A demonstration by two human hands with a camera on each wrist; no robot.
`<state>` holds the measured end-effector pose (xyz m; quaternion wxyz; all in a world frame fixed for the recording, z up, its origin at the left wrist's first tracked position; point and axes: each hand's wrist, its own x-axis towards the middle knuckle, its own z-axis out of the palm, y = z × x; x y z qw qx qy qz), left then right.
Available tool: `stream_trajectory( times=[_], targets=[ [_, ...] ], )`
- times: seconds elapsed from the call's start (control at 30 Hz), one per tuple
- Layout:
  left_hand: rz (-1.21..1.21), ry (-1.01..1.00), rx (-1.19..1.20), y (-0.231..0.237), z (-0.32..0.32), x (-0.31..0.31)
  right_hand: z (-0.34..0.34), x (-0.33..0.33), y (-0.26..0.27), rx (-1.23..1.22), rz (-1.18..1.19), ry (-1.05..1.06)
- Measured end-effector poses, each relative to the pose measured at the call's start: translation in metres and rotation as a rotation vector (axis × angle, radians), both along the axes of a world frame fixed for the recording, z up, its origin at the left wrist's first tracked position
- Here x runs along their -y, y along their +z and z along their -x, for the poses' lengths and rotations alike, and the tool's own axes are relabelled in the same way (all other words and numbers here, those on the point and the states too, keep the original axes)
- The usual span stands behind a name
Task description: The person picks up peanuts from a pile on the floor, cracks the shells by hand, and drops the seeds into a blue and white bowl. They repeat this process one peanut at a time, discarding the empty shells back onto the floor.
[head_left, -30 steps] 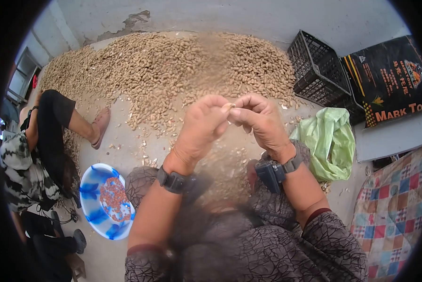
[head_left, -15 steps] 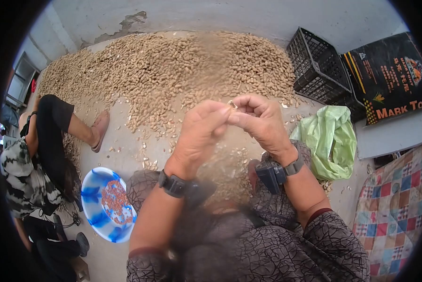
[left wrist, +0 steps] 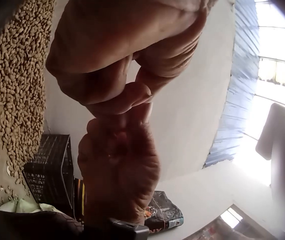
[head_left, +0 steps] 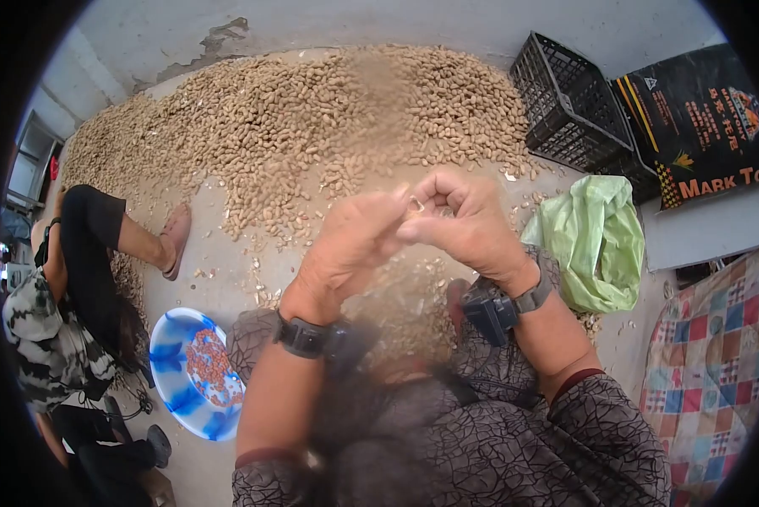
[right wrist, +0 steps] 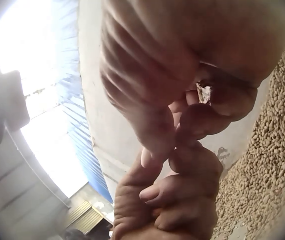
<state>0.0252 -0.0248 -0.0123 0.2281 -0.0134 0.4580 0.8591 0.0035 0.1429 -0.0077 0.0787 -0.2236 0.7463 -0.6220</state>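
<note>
Both hands meet fingertip to fingertip in front of the chest. My right hand [head_left: 472, 224] curls its fingers around a piece of cracked peanut shell [right wrist: 204, 93], whose pale, ragged edge shows between fingers and palm in the right wrist view. My left hand [head_left: 345, 237], blurred in the head view, has bent fingers, and its tips press against the right thumb and forefinger. I cannot tell whether something sits between the left fingertips. Beyond them spreads a big heap of unshelled peanuts [head_left: 295, 110]. On the left, a blue-and-white basin [head_left: 170, 372] contains reddish shelled peanuts [head_left: 210, 363].
A black plastic crate [head_left: 565, 106] stands by the wall, beside a black printed sack [head_left: 692, 127]. The green woven bag [head_left: 595, 245] lies close to the right knee. Another person's foot [head_left: 175, 241] is at the left. Patchwork cloth [head_left: 709, 380] covers something at the right.
The left fingertips have shifted along the right hand and blurred. The shell now sits deeper in the right hand, rather than between both hands' fingertips. The head view has tilted slightly.
</note>
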Motion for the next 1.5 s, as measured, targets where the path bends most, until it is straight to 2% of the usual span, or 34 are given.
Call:
stream_trajectory(
  times=[0.03, 0.1, 0.2, 0.33, 0.4, 0.57, 0.73, 0.97, 1.03, 1.27, 1.33, 1.4, 1.5],
  targets=[
    [0.061, -0.010, -0.003, 0.001, 0.001, 0.000, -0.001, 0.000, 0.001, 0.002, 0.000, -0.001],
    [0.038, -0.001, -0.014, -0.004, 0.002, 0.001, -0.003, 0.002, 0.004, 0.118, 0.033, 0.018],
    [0.044, 0.035, -0.030, -0.007, 0.003, -0.001, -0.001, 0.003, 0.006, 0.166, 0.091, 0.022],
    [0.047, 0.048, -0.019, -0.009, 0.004, -0.003, 0.002, 0.001, -0.002, 0.142, 0.097, 0.008],
    [0.053, 0.046, 0.000, -0.007, 0.003, -0.003, 0.006, -0.002, -0.008, -0.064, -0.079, -0.042],
    [0.169, 0.072, 0.030, -0.016, 0.002, -0.009, -0.002, 0.005, -0.010, -0.192, -0.173, -0.109],
    [0.242, 0.003, -0.132, -0.021, -0.002, -0.004, -0.013, 0.005, -0.009, -0.289, -0.172, -0.123],
    [0.374, 0.033, -0.229, -0.008, -0.018, -0.005, -0.026, -0.004, 0.003, -0.102, -0.004, -0.053],
    [0.355, 0.044, -0.295, -0.008, -0.020, -0.006, -0.028, -0.006, 0.002, -0.074, 0.029, -0.038],
    [0.308, 0.021, -0.293, -0.005, -0.028, -0.006, -0.036, -0.007, 0.009, 0.108, 0.140, -0.015],
    [0.216, 0.032, -0.276, -0.002, -0.032, -0.006, -0.036, -0.008, 0.009, 0.154, 0.161, -0.003],
    [0.196, 0.035, -0.274, -0.001, -0.033, -0.006, -0.034, -0.009, 0.005, 0.233, 0.299, 0.028],
    [0.111, 0.016, -0.234, -0.001, -0.033, -0.005, -0.035, -0.010, 0.005, 0.244, 0.257, 0.045]
  ],
)
